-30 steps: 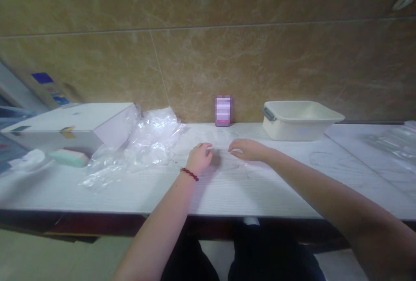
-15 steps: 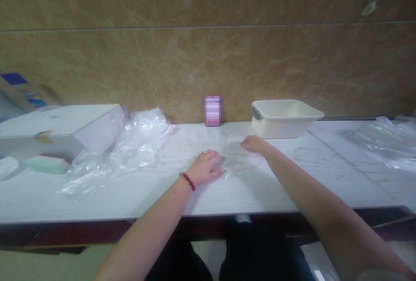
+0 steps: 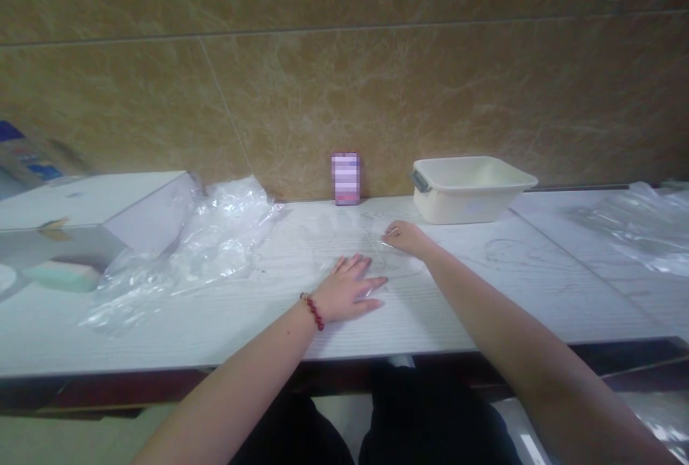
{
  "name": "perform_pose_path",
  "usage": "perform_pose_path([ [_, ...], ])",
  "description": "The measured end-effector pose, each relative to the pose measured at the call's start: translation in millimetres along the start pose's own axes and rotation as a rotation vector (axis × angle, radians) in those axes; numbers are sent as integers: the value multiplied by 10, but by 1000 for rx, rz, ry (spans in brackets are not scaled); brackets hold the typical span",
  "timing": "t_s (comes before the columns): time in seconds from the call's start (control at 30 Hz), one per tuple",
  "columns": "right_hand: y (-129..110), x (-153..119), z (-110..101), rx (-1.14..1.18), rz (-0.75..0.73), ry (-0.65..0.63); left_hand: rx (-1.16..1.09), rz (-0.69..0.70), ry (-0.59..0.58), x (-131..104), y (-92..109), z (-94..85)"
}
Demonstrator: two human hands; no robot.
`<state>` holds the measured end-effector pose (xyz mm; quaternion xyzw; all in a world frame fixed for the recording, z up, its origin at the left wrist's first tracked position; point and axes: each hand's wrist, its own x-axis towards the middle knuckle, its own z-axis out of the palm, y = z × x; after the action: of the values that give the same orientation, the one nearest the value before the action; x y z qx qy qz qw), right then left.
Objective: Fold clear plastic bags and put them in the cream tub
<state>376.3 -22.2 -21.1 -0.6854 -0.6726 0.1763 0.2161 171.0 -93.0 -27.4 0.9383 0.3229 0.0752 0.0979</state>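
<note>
My left hand point(image 3: 349, 291) lies flat with its fingers spread on a thin clear plastic bag point(image 3: 372, 244) on the white table. The bag's outline is hard to make out against the wood grain. Further back and to the right, my right hand point(image 3: 408, 237) is closed in a pinch on an edge of the bag, and a bit of shiny film shows at its fingertips. A red bead bracelet point(image 3: 313, 311) circles my left wrist. Just behind my right hand stands a cream plastic bin point(image 3: 463, 201) with a grey handle clip.
Crumpled clear plastic point(image 3: 215, 235) lies on the left beside a white box point(image 3: 145, 210), with a pale green block point(image 3: 63, 275) in front. More clear plastic bags point(image 3: 640, 224) lie at the right. A phone point(image 3: 345, 179) leans on the tiled wall point(image 3: 301, 92).
My left hand has shifted slightly right and nearer, its fingers spreading wider. My right hand has moved a little left, with the film's edge now visible at its fingertips. The view has tilted slightly.
</note>
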Motion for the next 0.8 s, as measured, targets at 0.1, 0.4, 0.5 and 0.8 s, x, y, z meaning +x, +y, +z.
perform_pose_path([
  [0.1,-12,-41,-5,53,-15,-52,-51,6,17,-4,10,-11],
  [0.4,-80,-58,-3,40,-101,76,-673,-535,246,469,-200,-259],
  [0.5,-133,-85,16,83,-147,118,-1091,-700,196,686,-204,-338],
  [0.8,-205,-143,112,293,-247,-22,-1354,-722,303,775,-255,-116],
])
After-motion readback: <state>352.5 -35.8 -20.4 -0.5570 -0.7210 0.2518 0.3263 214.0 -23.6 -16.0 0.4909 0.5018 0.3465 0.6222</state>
